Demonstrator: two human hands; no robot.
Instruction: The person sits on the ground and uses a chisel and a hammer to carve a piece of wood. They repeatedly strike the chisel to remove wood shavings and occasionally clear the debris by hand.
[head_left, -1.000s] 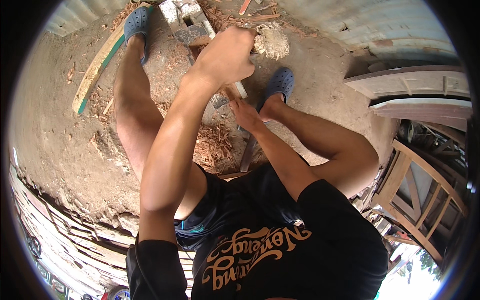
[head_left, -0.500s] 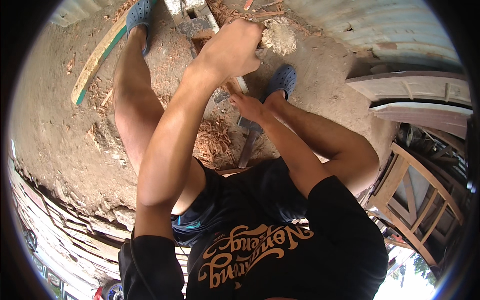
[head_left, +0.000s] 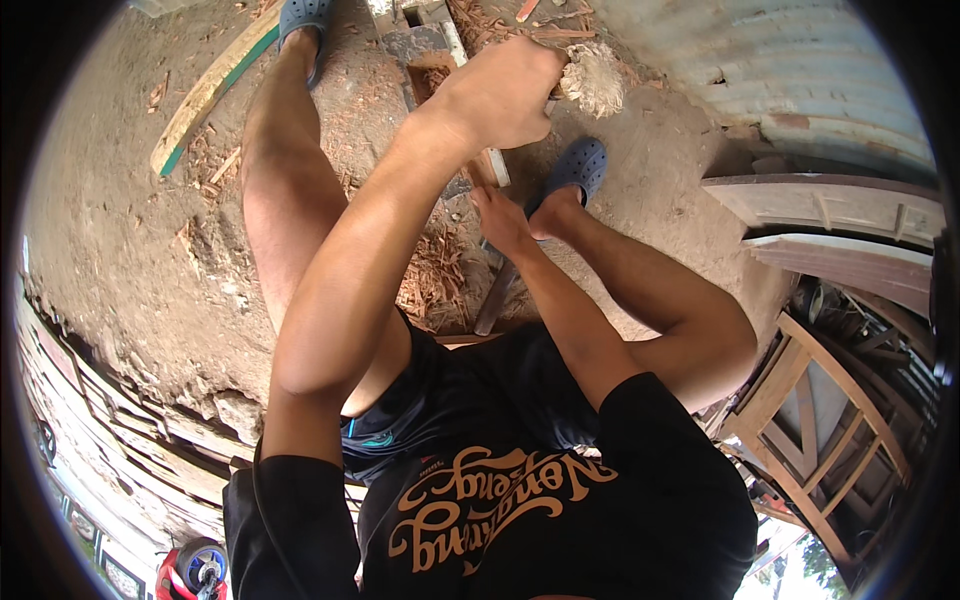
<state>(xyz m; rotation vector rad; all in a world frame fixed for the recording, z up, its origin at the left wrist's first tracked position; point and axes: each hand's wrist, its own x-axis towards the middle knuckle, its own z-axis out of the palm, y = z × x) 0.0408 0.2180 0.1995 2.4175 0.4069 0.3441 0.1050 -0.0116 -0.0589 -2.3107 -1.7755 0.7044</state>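
My left hand [head_left: 505,92] is closed in a fist, and a pale, frayed, fibrous end [head_left: 595,80] sticks out on its right side. The rest of that tool is hidden in the fist. Below it, my right hand [head_left: 503,222] has its fingers closed by a brown piece of wood [head_left: 484,174]. What those fingers grip is not clear. Beyond my left wrist lies a weathered timber [head_left: 418,42] with rectangular slots cut in it; reddish chips sit in one slot. A dark handle [head_left: 495,300] slants between my legs, its upper part partly covered by my right hand.
Reddish wood shavings [head_left: 437,280] pile up between my legs. A curved plank with a green edge [head_left: 205,105] lies at left. Blue clogs [head_left: 577,170] are on my feet. Corrugated metal sheeting [head_left: 770,70], wooden panels [head_left: 830,200] and a wooden frame [head_left: 825,440] stand at right.
The whole view has shifted slightly, carrying most things rightward. My left fist and the frayed end sit a little farther right over the timber; my right hand stays nearly in place.
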